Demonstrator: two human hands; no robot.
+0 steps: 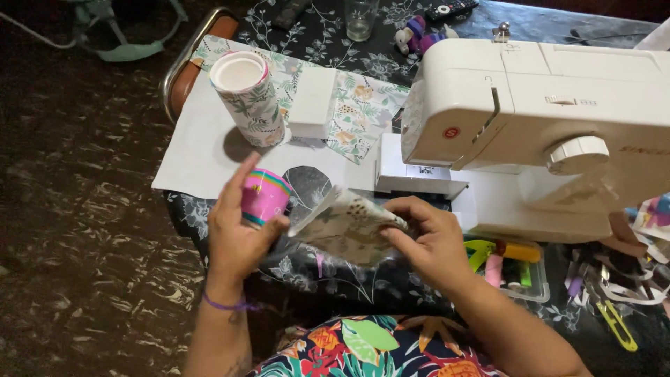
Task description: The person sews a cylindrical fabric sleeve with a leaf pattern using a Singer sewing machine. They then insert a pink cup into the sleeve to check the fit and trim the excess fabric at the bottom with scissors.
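My left hand [236, 234] grips a small pink cup with coloured stripes [265, 197] and pinches one edge of a folded piece of floral-print fabric [343, 225]. My right hand [427, 237] pinches the other side of that fabric, near the front of the table. A white sewing machine [544, 126] stands just beyond my right hand. A tall cylinder wrapped in leaf-print fabric [250, 98] stands upright on a white sheet [199, 157] further back, next to a white box [313, 101].
A clear tray of coloured clips and tools [513, 269] lies right of my right hand, yellow-handled snips [618, 324] further right. A drinking glass [360, 17], remote control [450, 8] and small toy [417, 35] sit at the back. A chair [199, 59] stands at the left.
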